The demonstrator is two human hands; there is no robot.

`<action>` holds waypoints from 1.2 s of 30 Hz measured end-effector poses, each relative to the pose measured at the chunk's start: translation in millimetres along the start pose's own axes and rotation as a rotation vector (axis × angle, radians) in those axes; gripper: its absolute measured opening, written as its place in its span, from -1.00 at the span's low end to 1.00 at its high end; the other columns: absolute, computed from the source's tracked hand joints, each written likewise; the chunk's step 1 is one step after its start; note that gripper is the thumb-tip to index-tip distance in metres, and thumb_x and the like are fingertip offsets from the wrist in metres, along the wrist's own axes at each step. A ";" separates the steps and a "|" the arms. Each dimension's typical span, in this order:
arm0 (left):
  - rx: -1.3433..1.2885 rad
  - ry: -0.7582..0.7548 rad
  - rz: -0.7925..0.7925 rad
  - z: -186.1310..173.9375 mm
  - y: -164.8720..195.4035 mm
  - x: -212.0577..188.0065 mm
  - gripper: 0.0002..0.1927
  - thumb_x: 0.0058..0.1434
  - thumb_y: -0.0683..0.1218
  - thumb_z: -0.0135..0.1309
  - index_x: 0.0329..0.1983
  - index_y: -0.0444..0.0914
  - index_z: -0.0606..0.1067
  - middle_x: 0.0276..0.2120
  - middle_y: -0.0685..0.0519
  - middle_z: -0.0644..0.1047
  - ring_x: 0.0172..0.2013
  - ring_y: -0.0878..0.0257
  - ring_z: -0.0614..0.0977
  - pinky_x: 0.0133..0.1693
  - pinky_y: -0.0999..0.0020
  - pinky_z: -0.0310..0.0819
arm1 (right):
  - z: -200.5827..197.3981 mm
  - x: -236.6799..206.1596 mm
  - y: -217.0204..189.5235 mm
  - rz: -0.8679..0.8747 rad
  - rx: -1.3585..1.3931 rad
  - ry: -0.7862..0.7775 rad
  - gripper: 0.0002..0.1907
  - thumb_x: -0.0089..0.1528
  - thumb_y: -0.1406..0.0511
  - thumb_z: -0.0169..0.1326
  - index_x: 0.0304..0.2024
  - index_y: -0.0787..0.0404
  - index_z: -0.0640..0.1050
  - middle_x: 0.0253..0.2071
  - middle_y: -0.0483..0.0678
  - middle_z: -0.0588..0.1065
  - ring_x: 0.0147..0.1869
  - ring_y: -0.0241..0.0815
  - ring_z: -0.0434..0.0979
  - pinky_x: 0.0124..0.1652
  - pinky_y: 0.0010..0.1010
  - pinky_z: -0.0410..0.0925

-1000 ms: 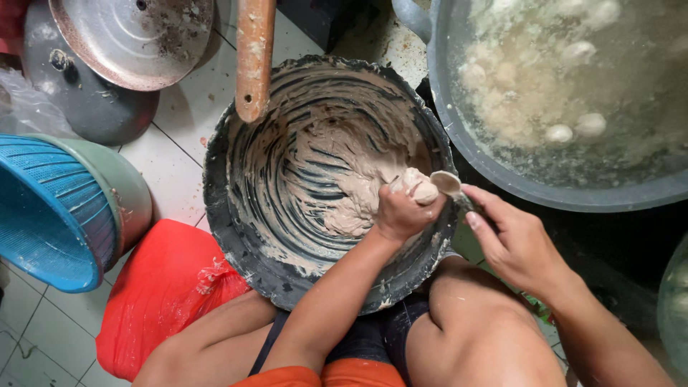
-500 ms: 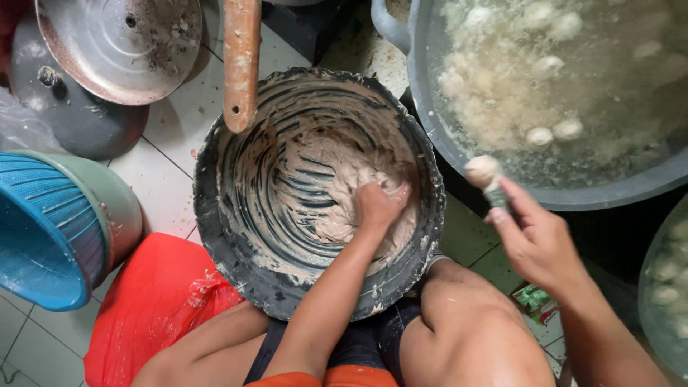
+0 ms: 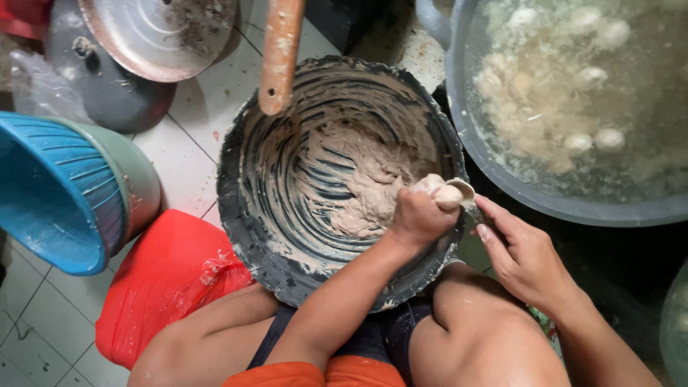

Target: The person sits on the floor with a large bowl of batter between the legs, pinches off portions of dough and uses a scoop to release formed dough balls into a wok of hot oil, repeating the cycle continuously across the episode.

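A dark round bowl (image 3: pixel 247 143) smeared with pale grey-brown paste (image 3: pixel 365 186) sits between my knees. My left hand (image 3: pixel 416 215) is fisted over the bowl's right rim, squeezing a lump of paste (image 3: pixel 438 189) out of its top. My right hand (image 3: pixel 523 258) holds a small spoon (image 3: pixel 464 192) against that lump. To the upper right a large metal pot (image 3: pixel 473 143) holds cloudy water with several pale balls (image 3: pixel 595 140) floating in it.
A wooden handle (image 3: pixel 281 50) sticks out over the bowl's far rim. A blue basket inside a green bucket (image 3: pixel 68 190) lies at the left, a red plastic bag (image 3: pixel 161 276) below it. A metal lid (image 3: pixel 154 36) rests on dark pans on the white tiled floor.
My left hand came out of the paste to the right rim and now squeezes out a lump. My right hand brought the spoon back from over the pot to meet it.
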State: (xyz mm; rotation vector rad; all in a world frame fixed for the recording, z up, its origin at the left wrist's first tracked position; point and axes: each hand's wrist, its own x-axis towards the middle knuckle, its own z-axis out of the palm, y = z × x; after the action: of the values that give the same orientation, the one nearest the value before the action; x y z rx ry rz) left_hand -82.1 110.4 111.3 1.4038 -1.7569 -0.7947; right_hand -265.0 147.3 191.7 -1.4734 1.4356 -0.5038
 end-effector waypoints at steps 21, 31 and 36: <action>0.380 -0.069 -0.766 -25.2 -107.5 27.3 -0.37 0.14 0.31 0.12 -0.03 -0.30 0.50 0.22 -0.20 0.39 0.29 -0.12 0.27 0.24 -0.03 0.20 | -64.1 19.3 51.0 0.016 -0.522 0.544 -0.66 0.41 0.38 0.14 0.22 0.38 0.51 -0.06 0.22 0.55 -0.09 -0.01 0.59 -0.04 -0.29 0.44; 0.045 -0.004 -0.189 -1.5 -40.9 0.0 -0.65 0.30 0.03 0.24 -0.51 -0.23 0.48 -0.51 -0.11 0.51 -0.42 -0.08 0.59 -0.34 0.11 0.47 | -19.3 10.2 9.9 0.228 0.005 0.210 -0.63 0.43 0.32 0.02 0.27 0.26 0.50 -0.19 -0.01 0.60 -0.29 -0.27 0.49 -0.26 -0.42 0.39; -0.079 0.054 0.013 -10.2 -18.4 3.5 -0.77 0.11 -0.04 0.28 -0.42 -0.26 0.48 -0.45 -0.11 0.53 -0.40 -0.12 0.62 -0.35 0.10 0.52 | -2.7 8.9 -9.9 0.099 0.022 0.047 -0.57 0.33 0.35 0.02 0.26 0.24 0.48 -0.17 -0.01 0.62 -0.15 -0.32 0.59 -0.12 -0.44 0.44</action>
State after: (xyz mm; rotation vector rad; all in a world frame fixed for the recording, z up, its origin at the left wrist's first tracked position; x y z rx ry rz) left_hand -64.4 102.9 102.1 1.3485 -1.6742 -0.8034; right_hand -260.2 136.4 198.2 -1.3744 1.5271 -0.4939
